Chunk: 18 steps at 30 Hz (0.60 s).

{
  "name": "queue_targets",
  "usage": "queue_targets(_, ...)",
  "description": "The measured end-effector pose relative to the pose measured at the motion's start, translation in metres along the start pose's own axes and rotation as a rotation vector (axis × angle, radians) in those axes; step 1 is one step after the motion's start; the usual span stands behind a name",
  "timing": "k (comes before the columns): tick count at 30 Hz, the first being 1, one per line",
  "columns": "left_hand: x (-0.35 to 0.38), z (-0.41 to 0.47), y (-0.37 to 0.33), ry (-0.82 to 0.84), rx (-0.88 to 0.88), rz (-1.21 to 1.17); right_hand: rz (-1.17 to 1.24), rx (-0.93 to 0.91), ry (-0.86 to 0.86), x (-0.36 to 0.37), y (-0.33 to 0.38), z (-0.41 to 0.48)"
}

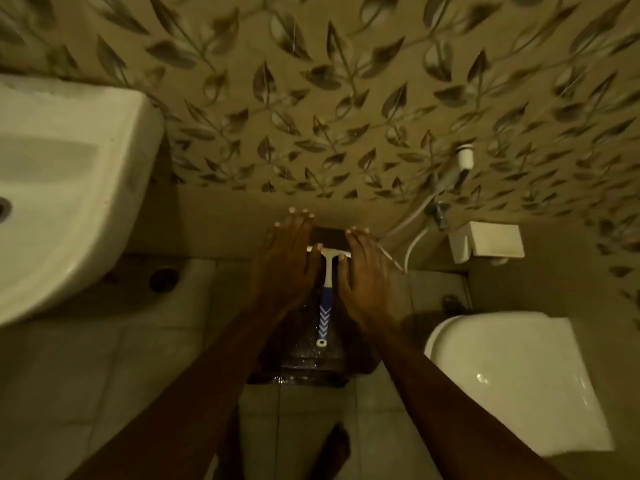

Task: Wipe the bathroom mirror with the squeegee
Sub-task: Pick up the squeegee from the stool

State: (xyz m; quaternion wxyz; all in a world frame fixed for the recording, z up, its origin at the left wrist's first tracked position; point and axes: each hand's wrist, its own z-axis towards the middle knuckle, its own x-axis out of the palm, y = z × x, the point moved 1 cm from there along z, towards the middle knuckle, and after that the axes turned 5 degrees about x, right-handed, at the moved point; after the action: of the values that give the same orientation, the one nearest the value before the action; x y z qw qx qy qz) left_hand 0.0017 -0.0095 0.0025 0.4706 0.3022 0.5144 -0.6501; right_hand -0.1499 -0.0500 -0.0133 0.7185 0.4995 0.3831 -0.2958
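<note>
A squeegee (326,289) lies ungrasped between the person's flat, spread left hand (287,265) and right hand (367,275).

Both forearms are bare from the bottom edge of the frame to the wrists, with no sleeves, watch, bracelets or rings showing. The bare left hand (287,268) and bare right hand (367,282) are gloveless, with short, pale fingernails. A bare foot (334,452) shows below.

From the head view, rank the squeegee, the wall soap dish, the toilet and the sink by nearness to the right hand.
1. Squeegee: just left of the right hand, between both hands.
2. Soap dish: right, on the wall.
3. Toilet: lower right; close to the dish's rank.
4. Sink: far left.
</note>
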Motion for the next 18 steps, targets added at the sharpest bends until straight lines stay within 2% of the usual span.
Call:
queue_targets(4, 0.050, -0.022, 0.026, 0.106, -0.092, -0.037, -0.063, 0.052, 0.119, 0.046, -0.024, -0.010)
queue_targets(9, 0.092, -0.046, 0.049, 0.184, -0.112, -0.068, -0.075, 0.139, 0.230, 0.093, -0.049, -0.015)
queue_targets(11, 0.098, -0.051, 0.053, 0.205, -0.114, -0.076, -0.028, 0.254, 0.276, 0.108, -0.055, -0.018)
queue_targets(16, 0.097, -0.051, 0.057, 0.256, -0.044, -0.066, 0.229, 0.689, 0.433, 0.127, -0.054, -0.016)
queue_targets(18, 0.091, -0.049, 0.056, 0.247, -0.045, -0.067, 0.265, 0.799, 0.435, 0.128, -0.047, -0.010)
